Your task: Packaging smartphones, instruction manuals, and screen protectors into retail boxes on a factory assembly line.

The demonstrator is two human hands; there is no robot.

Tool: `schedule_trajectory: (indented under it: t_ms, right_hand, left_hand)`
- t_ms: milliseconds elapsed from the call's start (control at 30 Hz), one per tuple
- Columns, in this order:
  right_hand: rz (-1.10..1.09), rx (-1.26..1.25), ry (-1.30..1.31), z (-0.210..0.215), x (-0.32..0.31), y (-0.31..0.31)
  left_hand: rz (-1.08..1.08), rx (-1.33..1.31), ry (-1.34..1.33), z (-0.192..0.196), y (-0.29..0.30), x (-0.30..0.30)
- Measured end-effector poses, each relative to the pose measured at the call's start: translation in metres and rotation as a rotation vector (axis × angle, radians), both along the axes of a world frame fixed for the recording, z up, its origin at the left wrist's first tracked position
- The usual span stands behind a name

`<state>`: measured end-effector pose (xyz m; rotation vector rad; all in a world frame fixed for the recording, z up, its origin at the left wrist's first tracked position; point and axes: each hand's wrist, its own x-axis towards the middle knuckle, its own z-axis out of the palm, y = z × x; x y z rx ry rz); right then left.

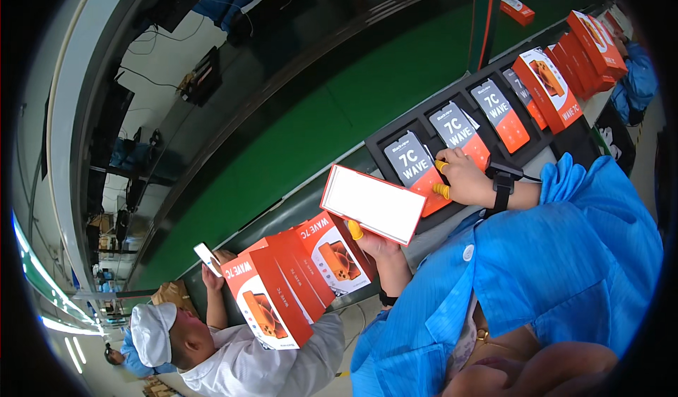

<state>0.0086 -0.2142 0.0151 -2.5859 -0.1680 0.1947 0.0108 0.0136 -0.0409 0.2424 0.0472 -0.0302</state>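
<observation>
A green conveyor belt point(367, 93) is flanked by a grey bench edge point(296, 206). A black tray point(452, 115) of phones and upright orange-white boxes point(296, 277) are lined along it.

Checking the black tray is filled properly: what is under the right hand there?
The right hand rests on a phone in the black tray; grey screen film and an orange corner show. The fingers cover the phone's lower edge, so the slot beneath is hidden.
</observation>
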Motion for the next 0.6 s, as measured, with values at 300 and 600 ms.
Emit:
schedule_trajectory:
  t_ms: [300, 600]
  right_hand:
    - [-0.202, 0.319, 0.096, 0.017, 0.001, 0.010]
    - [-0.266, 0.458, -0.056, 0.007, 0.024, -0.014]
  left_hand:
    - [0.050, 0.087, -0.025, 0.020, -0.001, -0.001]
    - [0.133, 0.289, 0.100, 0.018, 0.001, 0.001]
